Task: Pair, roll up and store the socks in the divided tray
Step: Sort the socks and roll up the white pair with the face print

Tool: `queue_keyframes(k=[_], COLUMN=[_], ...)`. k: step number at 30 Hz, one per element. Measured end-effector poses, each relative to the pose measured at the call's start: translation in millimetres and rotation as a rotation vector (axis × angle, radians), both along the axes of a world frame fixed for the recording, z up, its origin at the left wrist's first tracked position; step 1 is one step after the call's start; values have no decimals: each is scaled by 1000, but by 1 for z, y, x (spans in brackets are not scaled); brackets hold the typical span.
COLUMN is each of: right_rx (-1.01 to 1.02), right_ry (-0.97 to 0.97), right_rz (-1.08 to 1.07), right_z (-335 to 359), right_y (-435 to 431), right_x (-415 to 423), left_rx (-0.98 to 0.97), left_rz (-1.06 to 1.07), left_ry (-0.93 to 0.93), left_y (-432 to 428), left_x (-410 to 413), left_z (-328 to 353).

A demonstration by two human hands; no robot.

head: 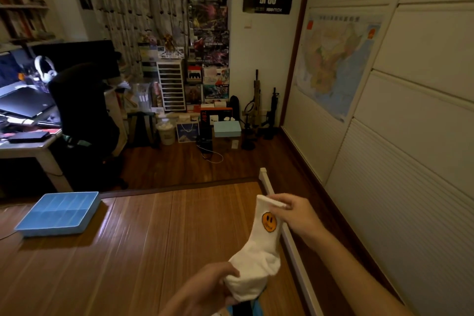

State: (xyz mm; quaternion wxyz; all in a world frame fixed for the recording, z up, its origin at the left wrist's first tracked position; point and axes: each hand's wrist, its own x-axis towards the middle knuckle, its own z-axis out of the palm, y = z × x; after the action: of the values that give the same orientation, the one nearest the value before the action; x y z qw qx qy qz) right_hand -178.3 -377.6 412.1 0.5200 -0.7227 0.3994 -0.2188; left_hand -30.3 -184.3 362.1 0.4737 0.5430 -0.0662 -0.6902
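Sock (264,251), soft & limp, is best held by its ends: cuff pinched in right grip (295,213) at 1 o'clock, toe clutched in left grip (207,287) at 7.

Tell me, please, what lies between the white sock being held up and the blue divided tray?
Nothing sits there: in the head view, only a bare stretch of the slatted wooden surface separates the white sock from the blue divided tray.

The right hand (295,215), arm stretched forward, pinches the cuff of the white sock (261,251), while the left hand (213,283), lower, grips its toe
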Motion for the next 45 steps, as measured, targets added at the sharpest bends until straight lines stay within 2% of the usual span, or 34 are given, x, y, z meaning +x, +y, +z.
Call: queue_keyframes(k=[4, 7, 12, 14, 16, 18, 20, 21, 23, 24, 25, 29, 35, 45], right_rx=[-103, -155, -193, -244, -203, -41, 91, 268, 799, 956, 1005, 765, 518, 472], right_ry=[47, 153, 61, 82, 68, -66, -117, -124, -255, -311, -357, -407, -283, -297], right_rz=[255, 414, 315, 384, 441, 268, -93, -196, -219, -192, -184, -205, 13, 94], right_z=[-13, -28, -38, -40, -40, -35, -30, -26, -19, -13, -9, -3, 9, 18], right_y=[52, 80, 92, 94, 95, 93, 85, 80, 71, 71, 70, 63, 63, 70], right_x=[-1, -3, -8, -11, -13, -13, -10, -8, -1, 0, 0, 4, 4, 6], left_rx=[-19, -91, -96, -96, -139, -171, -208, -235, -301, -327, -343, -332, -316, -437], left_rz=[117, 138, 199, 226, 199, 211, 211, 208, 167, 130, 81, 2, -115, -267], left_ry=[152, 178, 206, 222, 183, 70, 34, 42, 37, 19, -2, -88, -165, -278], left_y=[-3, -3, -3, -3, -4, -5, -5, -5, -4, -3, -3, 1, 9, 13], left_x=[-4, -1, -1, -2, -4, -5, -5, -6, -6, -7, -8, -6, -5, 2], left_z=[-1, -2, -5, -1, 3, -4, -7, -7, -2, 1, 2, 0, 17, 23])
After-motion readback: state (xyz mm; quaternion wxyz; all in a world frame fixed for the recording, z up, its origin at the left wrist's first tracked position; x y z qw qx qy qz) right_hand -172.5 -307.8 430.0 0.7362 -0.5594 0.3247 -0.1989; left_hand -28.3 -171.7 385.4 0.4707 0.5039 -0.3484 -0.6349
